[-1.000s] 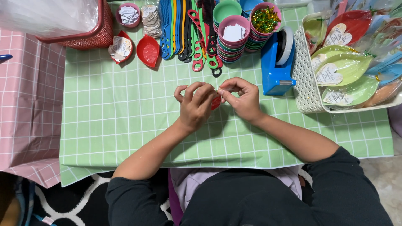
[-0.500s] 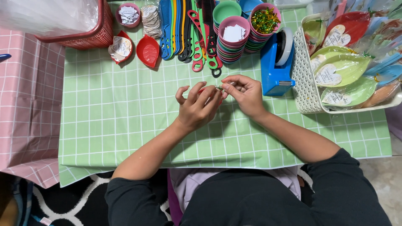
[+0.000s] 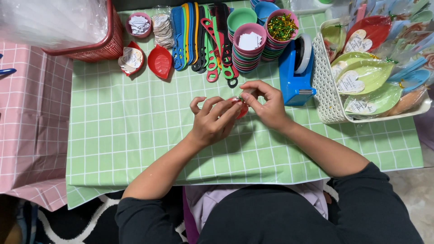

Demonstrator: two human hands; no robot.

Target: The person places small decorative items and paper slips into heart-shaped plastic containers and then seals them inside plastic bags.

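Hands met over the green checked tablecloth. My left hand curled its fingers around a small red dish, mostly hidden between both hands. My right hand pinched something tiny at the dish's top edge, too small to tell. Just beside my right hand stood a blue tape dispenser; beyond lay coloured combs and stacked bowls.

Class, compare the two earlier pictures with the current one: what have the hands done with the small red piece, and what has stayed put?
The left hand and right hand have kept their grip on the small red piece, shifting slightly; the piece now shows more between the fingertips. The combs, stacked bowls, blue tape dispenser and white basket stayed put.
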